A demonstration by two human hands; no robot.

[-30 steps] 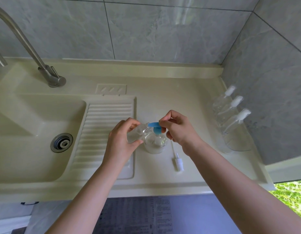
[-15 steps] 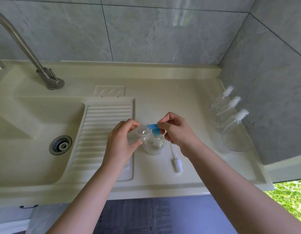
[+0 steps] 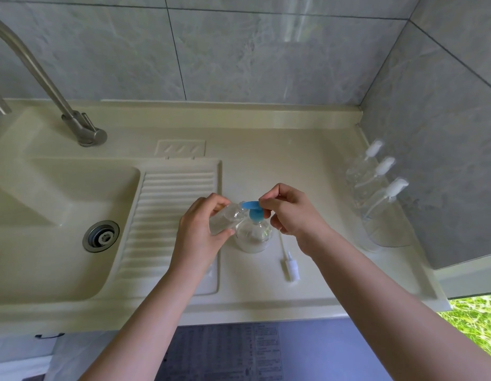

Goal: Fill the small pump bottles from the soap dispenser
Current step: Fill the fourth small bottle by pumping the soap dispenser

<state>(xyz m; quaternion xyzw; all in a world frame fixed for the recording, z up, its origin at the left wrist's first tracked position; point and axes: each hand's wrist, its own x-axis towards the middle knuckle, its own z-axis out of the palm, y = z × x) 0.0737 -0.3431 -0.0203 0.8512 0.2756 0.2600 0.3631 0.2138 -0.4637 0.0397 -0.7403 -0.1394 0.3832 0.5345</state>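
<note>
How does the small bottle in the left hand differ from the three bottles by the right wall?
The held bottle is tilted, its neck at the blue pump; the wall bottles stand on the counter. The held bottle has no pump top, and a loose white pump lies nearby; the wall bottles wear theirs. All are clear plastic.

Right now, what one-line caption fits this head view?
Left hand tilts a small bottle under the soap dispenser's blue pump, held by the right hand.

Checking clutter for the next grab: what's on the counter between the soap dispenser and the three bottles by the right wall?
Head view: only a loose white pump head with tube, lying on the counter.
</note>
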